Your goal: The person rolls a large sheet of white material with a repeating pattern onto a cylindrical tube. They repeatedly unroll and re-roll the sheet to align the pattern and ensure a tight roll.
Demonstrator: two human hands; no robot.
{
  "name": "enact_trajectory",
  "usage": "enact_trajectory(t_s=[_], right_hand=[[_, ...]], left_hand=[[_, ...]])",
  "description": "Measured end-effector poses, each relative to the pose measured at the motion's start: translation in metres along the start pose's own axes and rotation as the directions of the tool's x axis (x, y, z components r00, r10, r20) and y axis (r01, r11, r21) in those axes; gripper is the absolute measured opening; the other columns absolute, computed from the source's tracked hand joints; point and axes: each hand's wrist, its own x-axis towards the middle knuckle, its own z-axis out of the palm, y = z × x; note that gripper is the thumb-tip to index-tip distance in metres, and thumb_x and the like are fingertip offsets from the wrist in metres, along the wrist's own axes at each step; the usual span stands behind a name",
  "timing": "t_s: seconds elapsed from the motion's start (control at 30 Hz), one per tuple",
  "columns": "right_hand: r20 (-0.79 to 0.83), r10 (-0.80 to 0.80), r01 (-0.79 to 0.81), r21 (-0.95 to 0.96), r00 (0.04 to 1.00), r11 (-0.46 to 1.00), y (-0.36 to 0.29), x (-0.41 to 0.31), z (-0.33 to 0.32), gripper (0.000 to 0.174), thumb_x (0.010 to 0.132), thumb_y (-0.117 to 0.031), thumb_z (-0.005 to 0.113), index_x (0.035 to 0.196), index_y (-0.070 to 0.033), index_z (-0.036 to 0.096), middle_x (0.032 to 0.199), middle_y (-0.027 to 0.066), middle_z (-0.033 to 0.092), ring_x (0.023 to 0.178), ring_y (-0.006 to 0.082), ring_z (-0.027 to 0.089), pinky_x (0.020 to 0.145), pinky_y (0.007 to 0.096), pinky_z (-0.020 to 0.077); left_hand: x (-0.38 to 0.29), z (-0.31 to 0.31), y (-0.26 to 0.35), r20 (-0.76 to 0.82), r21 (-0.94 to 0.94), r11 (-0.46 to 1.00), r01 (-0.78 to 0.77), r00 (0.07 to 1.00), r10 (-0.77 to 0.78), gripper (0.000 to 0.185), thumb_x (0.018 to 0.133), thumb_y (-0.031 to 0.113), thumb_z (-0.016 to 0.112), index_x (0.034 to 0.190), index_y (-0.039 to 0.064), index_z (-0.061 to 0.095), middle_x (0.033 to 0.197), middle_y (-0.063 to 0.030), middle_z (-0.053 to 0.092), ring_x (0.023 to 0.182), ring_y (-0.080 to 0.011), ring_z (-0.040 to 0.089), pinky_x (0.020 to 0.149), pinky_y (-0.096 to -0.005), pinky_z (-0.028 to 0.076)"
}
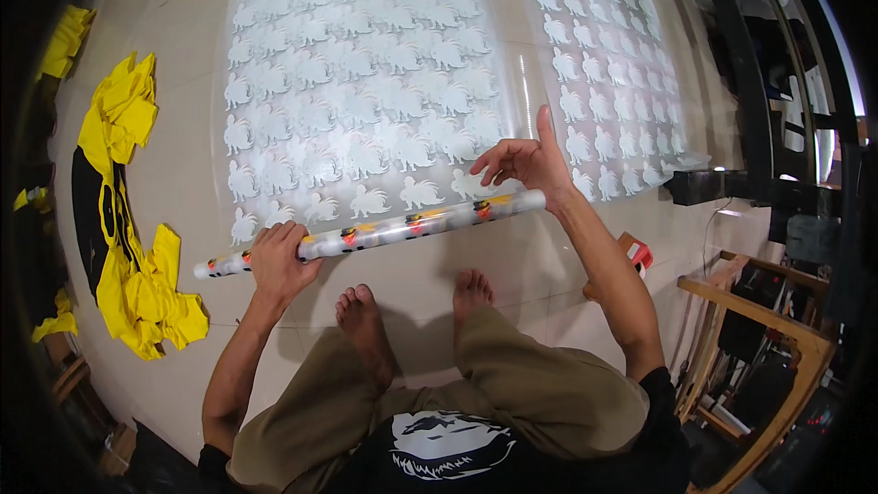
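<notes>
A long roll of printed clear film (391,230) slants across in front of me, above my bare feet. My left hand (281,261) is closed around it near its left end. Beside the right end, my right hand (525,158) is raised with thumb and fingers apart; its wrist is by the roll's end, and whether they touch I cannot tell. Beyond the roll, a wide sheet of film with rows of whitish printed figures (363,96) lies flat on the tiled floor. A second such sheet (603,82) lies to its right.
Yellow and black fabric pieces (147,288) lie on the floor at the left. At the right are a black metal frame (720,185), a wooden frame (754,312) and a red tape dispenser (634,252), partly behind my right forearm.
</notes>
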Motion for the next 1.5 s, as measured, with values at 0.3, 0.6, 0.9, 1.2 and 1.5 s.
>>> enact_trajectory(t_s=[0.3,0.6,0.9,1.2,1.5], right_hand=[[0.029,0.070,-0.071,0.034,0.997,0.997,0.007,0.004,-0.002,0.106,0.099,-0.086,0.006,0.078,-0.002,0.067,0.109,0.0187,0.076,0.093,0.0270,0.068,0.093,0.0382,0.0482],[0.434,-0.222,0.420,-0.901,0.873,-0.108,0.033,-0.020,0.051,0.038,0.081,-0.025,0.085,0.107,-0.010,0.063,0.100,0.0106,0.068,0.095,0.0334,0.068,0.089,0.0447,0.0528],[0.147,0.145,0.136,-0.987,0.978,0.084,0.074,-0.028,0.056,0.031,0.078,-0.009,0.075,0.106,-0.008,0.062,0.102,0.0127,0.065,0.106,0.0351,0.063,0.088,0.0481,0.0512],[0.160,-0.040,0.162,-0.985,0.986,0.054,0.073,-0.032,0.087,0.039,0.084,-0.017,0.072,0.122,-0.008,0.066,0.107,0.0127,0.069,0.100,0.0365,0.070,0.093,0.0501,0.0505],[0.145,-0.136,0.131,-0.986,0.980,-0.107,0.086,-0.041,0.109,0.049,0.075,-0.015,0.078,0.122,-0.006,0.064,0.101,0.0112,0.065,0.099,0.0354,0.068,0.096,0.0501,0.0514]], left_hand=[[0.004,-0.002,0.010,0.065,0.032,0.999,0.007,0.998,-0.009,0.033,0.069,0.021,0.082,0.088,0.008,0.059,0.080,-0.0072,0.063,0.082,-0.0289,0.066,0.077,-0.0426,0.049],[0.009,-0.001,0.023,0.258,-0.093,0.992,0.081,0.965,-0.054,0.041,0.074,0.030,0.088,0.098,0.009,0.061,0.091,-0.0091,0.066,0.090,-0.0317,0.066,0.083,-0.0459,0.051],[-0.034,0.001,-0.009,0.503,-0.061,0.992,0.115,0.862,-0.069,0.035,0.079,0.020,0.083,0.104,0.007,0.063,0.100,-0.0137,0.066,0.094,-0.0343,0.066,0.082,-0.0480,0.054],[-0.032,-0.006,-0.003,0.520,0.043,0.999,-0.023,0.854,-0.003,0.039,0.073,0.030,0.081,0.100,0.007,0.064,0.100,-0.0138,0.066,0.092,-0.0354,0.068,0.087,-0.0470,0.053],[-0.033,-0.001,0.004,0.363,-0.063,0.997,-0.045,0.930,0.065,0.033,0.078,0.015,0.080,0.107,0.007,0.064,0.099,-0.0122,0.064,0.097,-0.0355,0.069,0.097,-0.0502,0.053]])
